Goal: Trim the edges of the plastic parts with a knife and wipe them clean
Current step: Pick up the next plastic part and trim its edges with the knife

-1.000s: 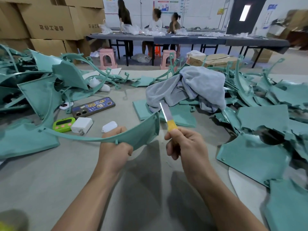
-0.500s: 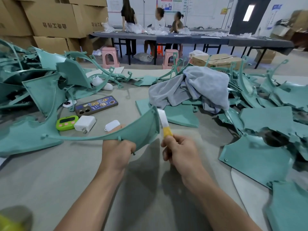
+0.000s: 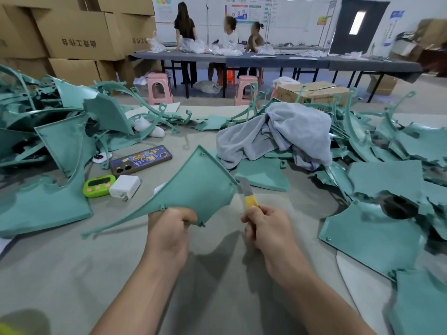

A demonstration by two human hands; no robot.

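Note:
My left hand (image 3: 170,229) grips the lower edge of a teal plastic part (image 3: 197,187), a curved triangular panel with a long thin arm running down to the left. The panel stands tilted up above the grey table (image 3: 60,274), its broad face toward me. My right hand (image 3: 264,228) grips a knife (image 3: 248,193) with a yellow handle. Its short blade points up and touches the panel's right edge near a corner. A grey cloth (image 3: 285,131) lies bunched on teal parts behind the knife.
Heaps of teal plastic parts fill the left (image 3: 60,141) and right (image 3: 387,180) of the table. A phone (image 3: 141,160), a green timer (image 3: 99,186) and a white charger (image 3: 124,186) lie left of the panel. Cardboard boxes (image 3: 79,32) and three people at a far table stand behind.
My left hand has turned the panel from edge-on to face-up, so its broad surface shows. The knife has stayed at the panel's right edge, with its blade lower against that edge.

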